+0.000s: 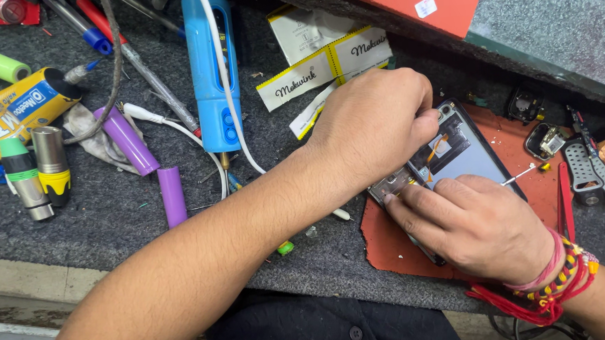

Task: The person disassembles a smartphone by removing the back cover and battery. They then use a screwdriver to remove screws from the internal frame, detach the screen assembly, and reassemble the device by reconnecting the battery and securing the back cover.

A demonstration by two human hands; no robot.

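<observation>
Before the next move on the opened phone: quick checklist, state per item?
1. Opened phone lies on the red mat: ok.
2. Left hand is at the phone's upper edge; what its fingertips pinch: cannot tell.
3. Right hand presses the phone's lower end, holding it down: ok.
4. Orange flex strip inside the frame is exposed and near the left fingers: not ok, easy to snag.
5. Thin white stick pokes out by the right hand; whether it is held: cannot tell.
6. Blue electric screwdriver lies apart on the grey mat, away from both hands: ok.
</observation>
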